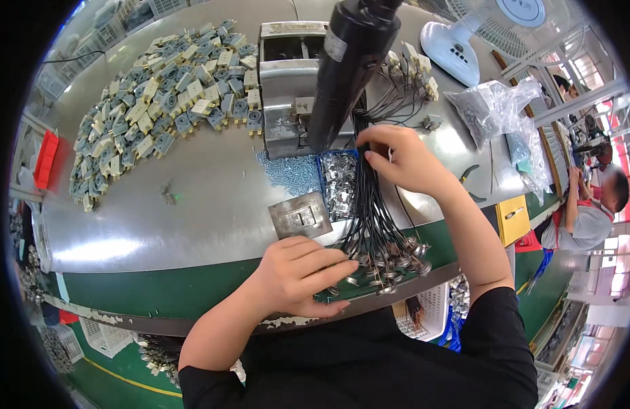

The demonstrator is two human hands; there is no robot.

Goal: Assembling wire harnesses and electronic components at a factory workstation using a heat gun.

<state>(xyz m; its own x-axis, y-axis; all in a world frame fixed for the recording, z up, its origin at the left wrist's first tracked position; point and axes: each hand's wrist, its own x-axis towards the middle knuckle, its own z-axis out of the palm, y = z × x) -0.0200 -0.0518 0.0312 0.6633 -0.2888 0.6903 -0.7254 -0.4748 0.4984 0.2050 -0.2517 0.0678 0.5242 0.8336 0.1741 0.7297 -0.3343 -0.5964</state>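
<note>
A bundle of thin black wires [370,198] runs down the table toward me, with round metal parts [390,267] on its near ends. At the bundle's far part my right hand [405,160] is curled, its thumb and fingertips closed on some black wires. Beside the metal ends is my left hand [302,274], fingers stretched and thumb apart, holding nothing that shows. A blue tray of small metal pieces [340,185] lies left of the wires. Small blue-grey screws [289,175] are heaped beside it, and a flat metal plate [301,216] lies in front.
A metal machine [282,105] with a black cylinder [352,68] stands ahead. Grey and cream connector parts [172,95] are piled at left. A white fan [451,51], plastic bags [495,109], pliers [470,180] and a yellow pad [513,219] lie right. Another person [591,211] works farther right.
</note>
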